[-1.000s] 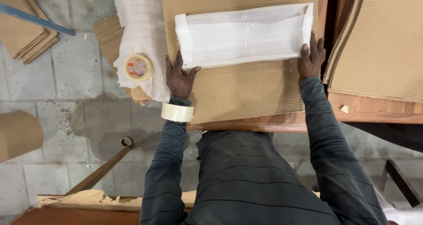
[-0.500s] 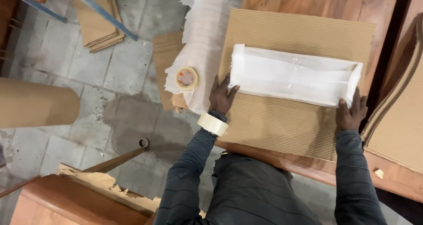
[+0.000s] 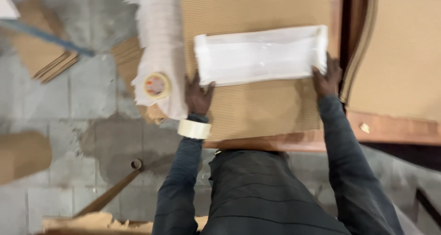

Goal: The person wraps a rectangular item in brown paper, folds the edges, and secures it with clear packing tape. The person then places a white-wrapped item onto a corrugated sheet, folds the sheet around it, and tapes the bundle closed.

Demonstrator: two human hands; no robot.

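Corrugated brown cardboard (image 3: 257, 111) covers most of the wooden surface (image 3: 275, 145) in the head view, and on it lies a long white foam-wrapped bundle (image 3: 262, 55), set crosswise in front of the person. The left hand (image 3: 197, 97) rests at the bundle's near left corner, fingers spread and pressing on the wrap and the cardboard, not closed round anything. A roll of pale tape (image 3: 194, 129) sits like a bracelet on that wrist. The right hand (image 3: 327, 78) is at the bundle's right end, fingers curled against the edge of the wrap; the blur keeps me from telling whether it truly grips it. Both dark sleeves reach forward from a dark quilted jacket (image 3: 262, 193).

Just left of the cardboard a sheet of white foam (image 3: 158, 42) hangs over the surface's edge, with a second tape roll (image 3: 156, 85) lying on it. Farther left, on the grey tiled floor (image 3: 59, 111), lie flat cardboard pieces (image 3: 41, 60). A cardboard tube (image 3: 115, 189) leans near the person's left arm. Another corrugated sheet (image 3: 399, 55) stands to the right.
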